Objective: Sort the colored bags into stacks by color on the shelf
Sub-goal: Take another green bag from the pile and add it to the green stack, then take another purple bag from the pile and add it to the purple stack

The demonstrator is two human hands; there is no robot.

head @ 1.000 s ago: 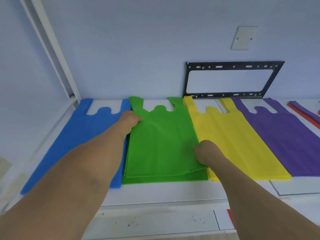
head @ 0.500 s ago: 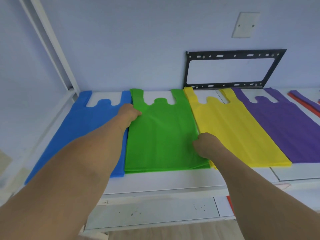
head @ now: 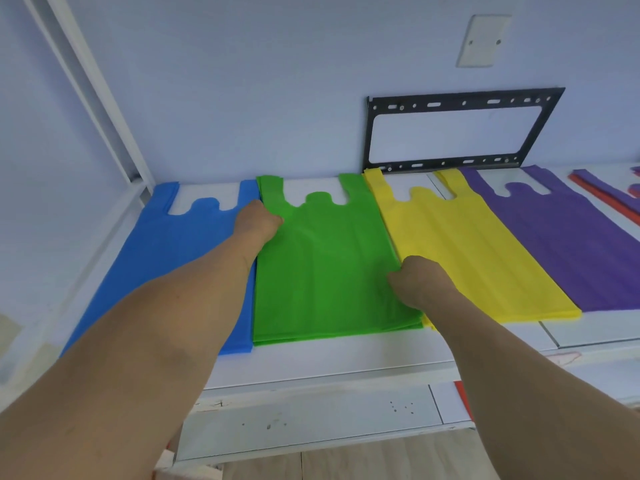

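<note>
Both hands are gripping the flat green non-woven bag stack (head: 329,268), left hand (head: 258,221) at its far-left edge, right hand (head: 417,280) at its near-right edge, its long axis running away from the person.

1. A black metal mounting bracket (head: 460,133), a slotted rectangular frame, leans against the pale blue wall (head: 259,81) at the far right.
2. High on that wall, further right, sits a blank white cover plate (head: 483,40) with two screws.
3. A white upright frame post (head: 93,88) runs slantwise down the far left corner.
4. Below, near the bottom edge, lies a strip of light wooden floor (head: 363,462).
5. A white lower panel (head: 311,417), speckled with dark marks, sits just above that floor.
</note>
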